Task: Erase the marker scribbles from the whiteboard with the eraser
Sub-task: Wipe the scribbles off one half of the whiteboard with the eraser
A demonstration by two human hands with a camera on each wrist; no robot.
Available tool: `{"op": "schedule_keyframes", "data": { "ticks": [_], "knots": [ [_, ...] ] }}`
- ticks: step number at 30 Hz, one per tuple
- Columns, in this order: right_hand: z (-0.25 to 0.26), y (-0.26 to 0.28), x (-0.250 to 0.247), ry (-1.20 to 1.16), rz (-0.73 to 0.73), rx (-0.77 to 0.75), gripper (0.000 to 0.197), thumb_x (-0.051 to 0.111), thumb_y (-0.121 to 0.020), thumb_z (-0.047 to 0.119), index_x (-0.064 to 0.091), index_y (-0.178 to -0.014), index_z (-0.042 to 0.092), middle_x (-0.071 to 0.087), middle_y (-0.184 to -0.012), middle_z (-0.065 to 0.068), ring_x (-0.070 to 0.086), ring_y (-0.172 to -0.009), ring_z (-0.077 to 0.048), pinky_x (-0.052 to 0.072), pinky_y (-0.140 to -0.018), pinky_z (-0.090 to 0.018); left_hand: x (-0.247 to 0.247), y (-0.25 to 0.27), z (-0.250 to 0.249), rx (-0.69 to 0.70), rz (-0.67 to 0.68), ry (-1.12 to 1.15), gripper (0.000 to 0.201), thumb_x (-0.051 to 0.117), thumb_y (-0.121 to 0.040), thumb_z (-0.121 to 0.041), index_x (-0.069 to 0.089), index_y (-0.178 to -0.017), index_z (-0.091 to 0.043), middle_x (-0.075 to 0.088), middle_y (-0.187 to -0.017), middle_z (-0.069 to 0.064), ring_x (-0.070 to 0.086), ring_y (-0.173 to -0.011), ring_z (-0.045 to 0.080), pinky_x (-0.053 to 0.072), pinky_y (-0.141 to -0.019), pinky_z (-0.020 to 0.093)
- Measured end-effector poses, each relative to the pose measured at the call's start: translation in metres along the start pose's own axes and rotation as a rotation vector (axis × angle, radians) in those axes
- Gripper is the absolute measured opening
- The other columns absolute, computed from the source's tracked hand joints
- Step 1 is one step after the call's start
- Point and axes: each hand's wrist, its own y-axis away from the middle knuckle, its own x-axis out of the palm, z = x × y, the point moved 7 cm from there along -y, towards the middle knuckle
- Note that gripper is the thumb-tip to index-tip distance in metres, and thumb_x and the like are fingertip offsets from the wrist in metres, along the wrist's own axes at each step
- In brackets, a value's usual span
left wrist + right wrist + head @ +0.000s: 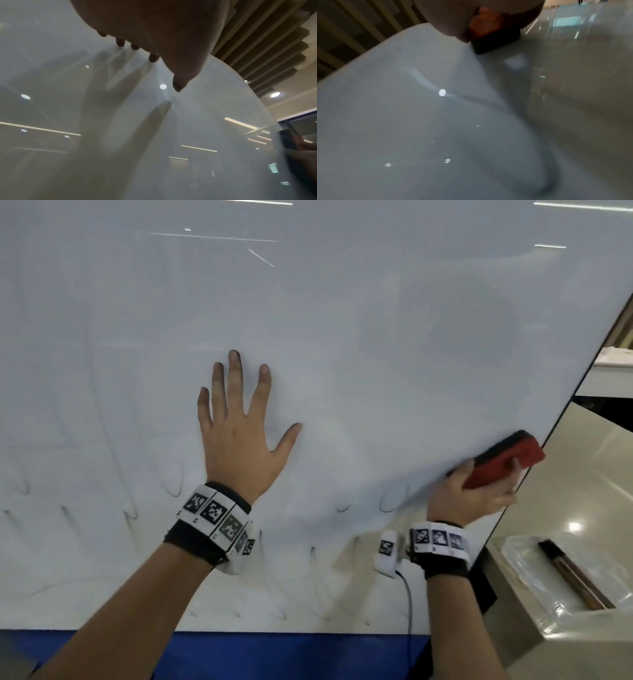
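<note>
Eraser [507,460] at whiteboard's [342,320] right edge

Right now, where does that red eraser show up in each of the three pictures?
Head: the eraser is at the right, at the whiteboard edge, gripped by the right hand.
Left wrist: a dark sliver at the far right edge.
Right wrist: top centre, under the palm.
Shared landmark: the whiteboard's right edge.

Whiteboard [342,320]: faint marker scribbles [178,489] on lower part; eraser [503,462] at right edge.
</note>
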Motion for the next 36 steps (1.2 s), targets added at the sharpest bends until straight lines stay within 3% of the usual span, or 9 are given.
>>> {"op": "schedule_keyframes", "data": {
  "ticks": [6, 13, 15, 19, 21, 27, 30, 33, 36],
  "knots": [
    [0.053, 0.08, 0.04, 0.266, 0.533, -0.888, 0.044, 0.07, -0.093, 0.022, 0.057, -0.135, 0.025, 0.045, -0.137, -0.02, 0.047, -0.118, -0.04, 0.039, -0.105, -0.047, 0.01, -0.001, -0.01, -0.142, -0.064, 0.197, 0.081, 0.05, -0.094, -0.067, 0.025, -0.157, -0.023, 0.001, -0.17, 0.011, 0.003, -0.157, 0.031, 0.013, -0.124, 0.057],
    [-0.059, -0.035, -0.039, 0.172, -0.008, 0.159, 0.067, 0.057, -0.091, 0.023, 0.035, -0.154, 0.018, 0.04, -0.138, -0.025, 0.045, -0.124, -0.043, 0.043, -0.104, -0.056, 0.013, -0.002, -0.007, -0.139, -0.055, 0.238, 0.085, 0.06, -0.091, -0.061, 0.023, -0.158, -0.024, 0.001, -0.17, 0.009, 0.001, -0.158, 0.029, 0.008, -0.124, 0.055],
    [-0.032, -0.019, -0.016, 0.132, 0.015, 0.082, 0.066, 0.057, -0.091, 0.025, 0.037, -0.153, 0.015, 0.042, -0.135, -0.027, 0.044, -0.121, -0.042, 0.042, -0.104, -0.055, 0.014, -0.002, -0.008, -0.144, -0.059, 0.233, 0.085, 0.059, -0.091, -0.062, 0.023, -0.158, -0.023, 0.001, -0.17, 0.01, 0.001, -0.158, 0.029, 0.008, -0.124, 0.055],
    [0.031, 0.042, 0.027, 0.227, 0.427, -0.596, 0.05, 0.067, -0.094, 0.02, 0.05, -0.14, 0.011, 0.043, -0.137, -0.029, 0.041, -0.122, -0.035, 0.032, -0.107, -0.043, 0.013, 0.0, -0.003, -0.113, -0.072, 0.161, 0.084, 0.054, -0.092, -0.068, 0.023, -0.158, -0.025, 0.004, -0.17, 0.009, 0.004, -0.158, 0.027, 0.008, -0.124, 0.055],
    [0.02, 0.026, 0.019, 0.32, 0.46, -0.742, 0.048, 0.067, -0.093, 0.021, 0.052, -0.137, 0.014, 0.044, -0.136, -0.027, 0.043, -0.12, -0.038, 0.035, -0.106, -0.044, 0.013, 0.001, -0.001, -0.085, -0.079, 0.141, 0.084, 0.052, -0.093, -0.069, 0.022, -0.159, -0.026, 0.005, -0.17, 0.009, 0.005, -0.158, 0.027, 0.008, -0.124, 0.055],
    [-0.047, -0.043, -0.038, 0.17, -0.019, 0.082, 0.065, 0.061, -0.092, 0.022, 0.037, -0.153, 0.023, 0.043, -0.139, -0.024, 0.048, -0.124, -0.042, 0.04, -0.112, -0.044, 0.018, 0.001, -0.007, -0.112, -0.063, 0.148, 0.082, 0.05, -0.097, -0.064, 0.017, -0.16, -0.024, 0.001, -0.17, 0.012, 0.001, -0.158, 0.03, 0.009, -0.125, 0.055],
    [-0.001, 0.039, 0.003, 0.123, 0.133, -0.175, 0.062, 0.07, -0.089, 0.016, 0.046, -0.147, 0.015, 0.043, -0.137, -0.025, 0.044, -0.122, -0.037, 0.035, -0.107, -0.037, 0.02, 0.003, -0.008, -0.113, -0.071, 0.158, 0.082, 0.048, -0.097, -0.064, 0.016, -0.16, -0.023, 0.001, -0.17, 0.012, 0.001, -0.158, 0.029, 0.009, -0.125, 0.056],
    [0.039, 0.145, 0.037, 0.231, 0.549, -0.683, 0.052, 0.073, -0.089, 0.012, 0.053, -0.135, 0.023, 0.045, -0.137, -0.021, 0.046, -0.117, -0.04, 0.038, -0.104, -0.047, 0.02, 0.003, -0.007, -0.11, -0.071, 0.14, 0.082, 0.048, -0.097, -0.065, 0.015, -0.16, -0.025, 0.002, -0.17, 0.011, 0.002, -0.158, 0.029, 0.009, -0.125, 0.055],
    [0.021, 0.122, 0.033, 0.314, 0.61, -0.922, 0.051, 0.074, -0.087, 0.013, 0.054, -0.132, 0.026, 0.046, -0.134, -0.02, 0.048, -0.113, -0.041, 0.043, -0.099, -0.052, 0.02, 0.004, -0.003, -0.082, -0.072, 0.135, 0.081, 0.049, -0.097, -0.065, 0.016, -0.16, -0.026, 0.003, -0.17, 0.01, 0.003, -0.158, 0.028, 0.009, -0.125, 0.055]
  ]
}}
